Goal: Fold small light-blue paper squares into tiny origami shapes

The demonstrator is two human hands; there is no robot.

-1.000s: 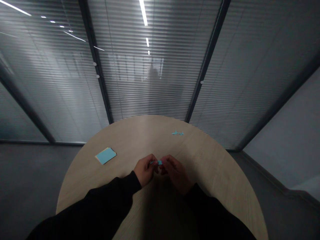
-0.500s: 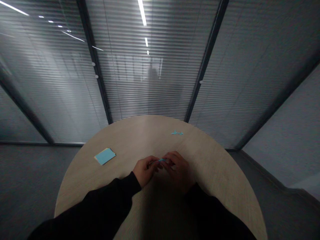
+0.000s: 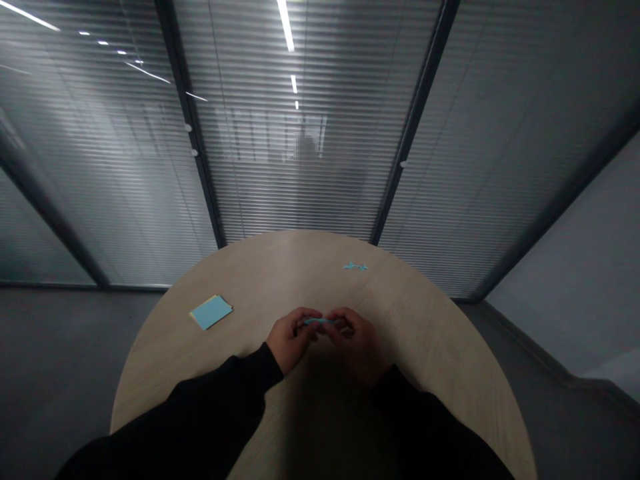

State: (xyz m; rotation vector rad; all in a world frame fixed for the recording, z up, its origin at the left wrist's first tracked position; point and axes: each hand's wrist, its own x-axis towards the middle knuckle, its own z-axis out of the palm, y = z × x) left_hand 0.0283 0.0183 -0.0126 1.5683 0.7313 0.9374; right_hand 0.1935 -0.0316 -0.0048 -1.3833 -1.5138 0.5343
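Note:
Between my two hands is a small piece of light-blue paper (image 3: 320,321), seen as a thin strip. My left hand (image 3: 291,339) grips its left end with thumb and fingers. On the other side my right hand (image 3: 356,340) pinches the right end, fingers curled. Much of the paper is covered by the fingers, so its folds cannot be made out. Farther off, to the right, small folded light-blue paper pieces (image 3: 355,266) lie on the table. A stack of light-blue paper sheets (image 3: 211,312), with a yellowish edge showing beneath, rests to the left of my hands.
The round wooden table (image 3: 280,267) carries all of this, its curved far edge close to a glass partition with blinds (image 3: 300,193). Dark carpet (image 3: 55,373) surrounds the table, and a pale wall (image 3: 590,280) stands at the right.
The fingers of both hands have shifted a little on the paper, and more of the light-blue strip shows between them. The stack and the folded pieces have stayed put.

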